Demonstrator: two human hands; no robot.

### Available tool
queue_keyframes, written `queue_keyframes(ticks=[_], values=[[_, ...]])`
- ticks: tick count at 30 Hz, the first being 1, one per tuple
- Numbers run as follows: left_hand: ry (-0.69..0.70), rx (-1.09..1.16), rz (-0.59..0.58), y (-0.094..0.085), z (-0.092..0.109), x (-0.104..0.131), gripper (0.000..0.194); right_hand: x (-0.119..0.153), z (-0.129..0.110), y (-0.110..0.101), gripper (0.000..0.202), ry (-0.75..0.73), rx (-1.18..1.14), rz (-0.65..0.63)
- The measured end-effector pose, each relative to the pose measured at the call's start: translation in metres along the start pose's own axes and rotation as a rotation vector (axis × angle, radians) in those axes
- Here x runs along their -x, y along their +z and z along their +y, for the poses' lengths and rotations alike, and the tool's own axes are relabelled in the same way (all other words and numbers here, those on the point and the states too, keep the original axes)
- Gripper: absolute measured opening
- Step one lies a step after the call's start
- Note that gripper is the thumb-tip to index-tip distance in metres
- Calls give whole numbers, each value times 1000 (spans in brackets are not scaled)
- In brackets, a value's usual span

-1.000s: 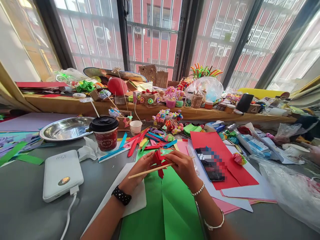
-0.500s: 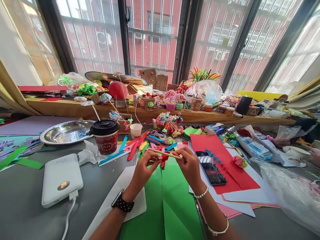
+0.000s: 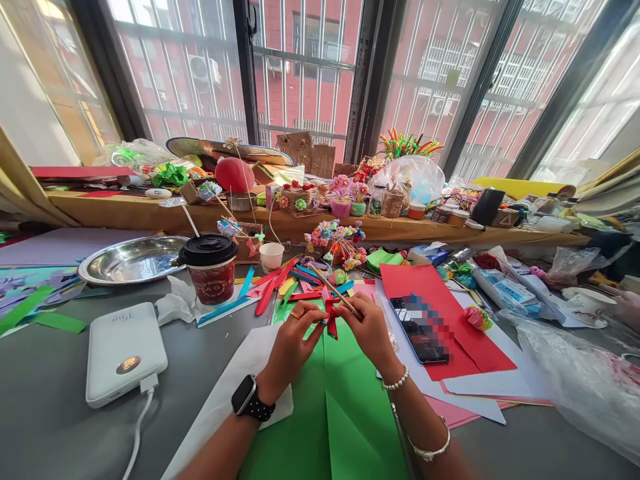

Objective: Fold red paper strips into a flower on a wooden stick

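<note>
Over the green paper [image 3: 345, 413], my two hands nearly meet. My left hand [image 3: 295, 337], with a ring and a watch on its wrist, pinches the left side of a small red paper piece [image 3: 331, 317]. My right hand [image 3: 366, 327] is closed on a thin wooden stick [image 3: 327, 283], which slants up and to the left, and its fingertips also touch the red piece. Red, blue and yellow paper strips [image 3: 273, 293] lie just beyond the hands.
A lidded cup [image 3: 210, 277], a metal tray [image 3: 137, 261] and a white power bank [image 3: 126, 353] with a cable are on the left. At right, a phone [image 3: 420, 330] lies on red paper [image 3: 480, 340], near a paper flower [image 3: 479, 318] and plastic bag [image 3: 575, 380].
The stick has turned from nearly level to a steep slant, its far end now pointing up and away. My left fingers have left the stick and are at the red piece.
</note>
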State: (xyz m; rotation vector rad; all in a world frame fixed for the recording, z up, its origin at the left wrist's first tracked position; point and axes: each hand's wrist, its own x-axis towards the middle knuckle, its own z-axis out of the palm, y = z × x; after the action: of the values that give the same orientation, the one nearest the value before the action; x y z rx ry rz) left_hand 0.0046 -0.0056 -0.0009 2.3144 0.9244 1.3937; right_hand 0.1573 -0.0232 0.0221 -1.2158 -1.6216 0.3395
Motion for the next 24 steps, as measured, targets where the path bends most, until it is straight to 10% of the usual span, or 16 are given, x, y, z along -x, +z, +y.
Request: queue_keyframes(ticks=[24], values=[[64,10,9,-2,4,2,18,-5,9,-3,19,66,-169,-24]])
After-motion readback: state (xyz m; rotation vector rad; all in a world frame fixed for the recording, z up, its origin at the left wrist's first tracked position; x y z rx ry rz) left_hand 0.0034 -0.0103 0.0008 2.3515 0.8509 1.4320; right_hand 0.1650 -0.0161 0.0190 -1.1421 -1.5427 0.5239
